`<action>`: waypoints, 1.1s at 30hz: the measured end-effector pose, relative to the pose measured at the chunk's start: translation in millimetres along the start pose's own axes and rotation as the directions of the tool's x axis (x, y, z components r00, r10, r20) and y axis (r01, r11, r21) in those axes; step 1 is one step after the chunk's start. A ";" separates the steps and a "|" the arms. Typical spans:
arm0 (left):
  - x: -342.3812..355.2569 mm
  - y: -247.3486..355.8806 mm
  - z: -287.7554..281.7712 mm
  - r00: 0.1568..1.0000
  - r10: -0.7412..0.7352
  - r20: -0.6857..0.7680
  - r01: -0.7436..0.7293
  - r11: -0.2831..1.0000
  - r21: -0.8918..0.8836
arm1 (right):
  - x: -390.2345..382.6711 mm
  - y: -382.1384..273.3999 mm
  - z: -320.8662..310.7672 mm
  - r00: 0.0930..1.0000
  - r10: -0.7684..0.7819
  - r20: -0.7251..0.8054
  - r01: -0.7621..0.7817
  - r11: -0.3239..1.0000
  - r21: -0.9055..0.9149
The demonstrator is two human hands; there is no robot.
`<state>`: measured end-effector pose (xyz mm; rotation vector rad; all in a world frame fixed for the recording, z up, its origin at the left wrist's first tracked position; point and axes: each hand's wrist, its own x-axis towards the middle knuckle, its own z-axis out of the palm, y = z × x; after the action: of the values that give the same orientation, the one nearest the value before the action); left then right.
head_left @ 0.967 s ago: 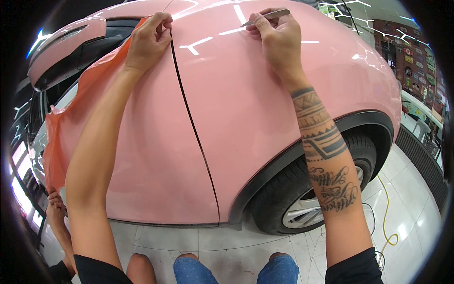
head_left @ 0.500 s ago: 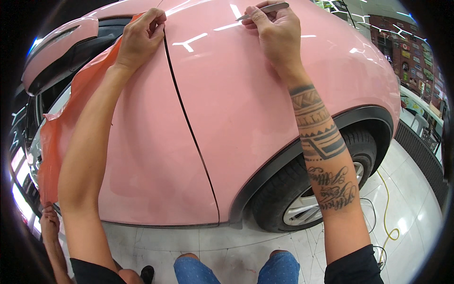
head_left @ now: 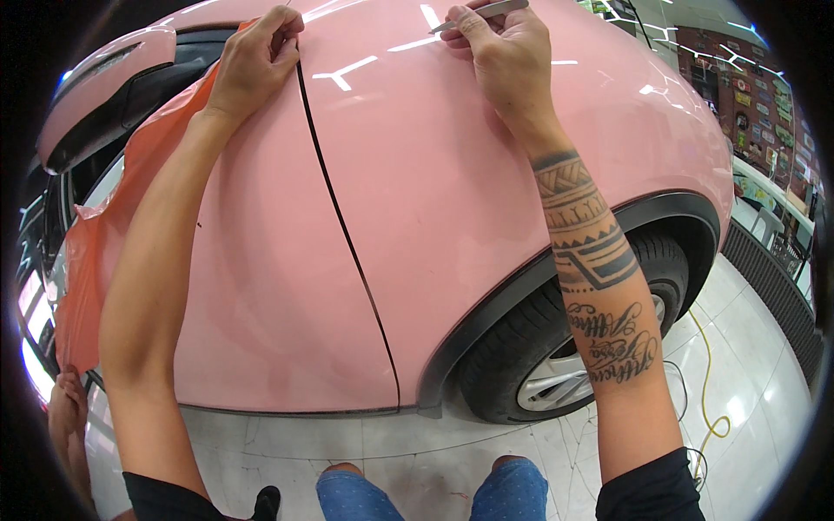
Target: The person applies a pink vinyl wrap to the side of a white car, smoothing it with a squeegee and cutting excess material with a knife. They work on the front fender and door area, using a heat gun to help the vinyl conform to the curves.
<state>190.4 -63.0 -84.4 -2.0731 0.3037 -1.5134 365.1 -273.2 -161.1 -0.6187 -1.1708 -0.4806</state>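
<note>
My left hand (head_left: 256, 65) is closed, fingertips pinched together at the top of the dark gap (head_left: 327, 174) between two pink body panels. Whatever lies between those fingertips is too small to make out. In my right hand (head_left: 508, 52) is a slim silver knife (head_left: 502, 9), its pointed tip aimed left just over the glossy pink front panel (head_left: 417, 200). Orange-pink film (head_left: 85, 286) hangs loose along the window side, left of my left forearm. The pink door panel (head_left: 261, 286) lies below my left hand.
Another person's hand (head_left: 68, 399) grips the film's lower end at far left. A pink side mirror (head_left: 109, 82) juts out at upper left. Black arch trim (head_left: 486, 321) surrounds the front tyre (head_left: 495, 382). A yellow cable (head_left: 708, 373) lies on the tiled floor (head_left: 313, 443).
The other person's hand and the film's lower end have shifted slightly left. My two hands keep nearly the same places on the car, with the knife still held.
</note>
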 end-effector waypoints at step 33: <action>40.4 28.8 -23.4 0.937 -0.081 0.340 -0.008 0.968 0.251 | 6.1 2.6 -2.7 0.997 -0.050 -0.064 0.048 0.998 -0.037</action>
<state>186.3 -113.2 -62.6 -2.0990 -0.0590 -1.1082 370.7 -273.3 -156.6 -0.6016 -1.1197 -0.5605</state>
